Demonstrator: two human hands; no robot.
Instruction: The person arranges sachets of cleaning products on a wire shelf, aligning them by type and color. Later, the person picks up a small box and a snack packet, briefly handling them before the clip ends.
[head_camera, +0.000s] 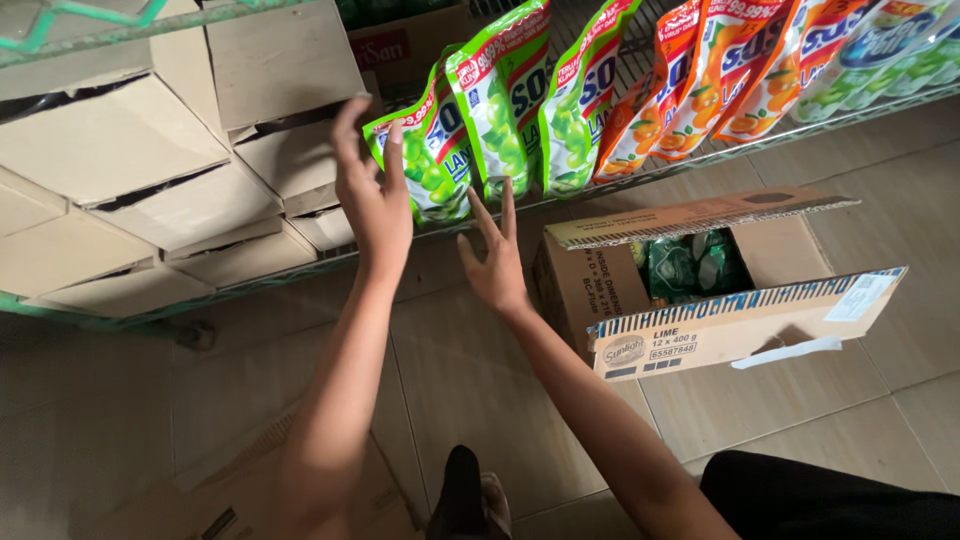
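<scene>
A tiled floor (480, 400) runs under a low wire shelf (700, 155) that crosses the top of the frame. In the upper left, the shelf carries a stack of plain brown cartons (120, 150), packed close with their flaps showing. To the right of them stand green pouches (500, 110) printed with green fruit, leaning against one another, and further right orange pouches (700, 75), then a few pale green and blue ones at the upper right corner.

The left hand (372, 190) is raised in the upper middle of the frame, its fingers (348, 125) spread wide and holding nothing; the fingertips lie at the edge of the nearest carton, and the thumb side is just beside the leftmost green pouch. The right hand (495, 262) sits lower, just below the green pouches, palm open with fingers (508, 205) fanned upward, gripping nothing; whether the tips touch a pouch cannot be told.

On the floor at the right centre stands an open box (700, 335), flaps up, with dark green packs (690, 265) inside. A flattened piece of cardboard (250, 490) lies at the lower left, and a foot (470, 500) shows at the bottom centre.
</scene>
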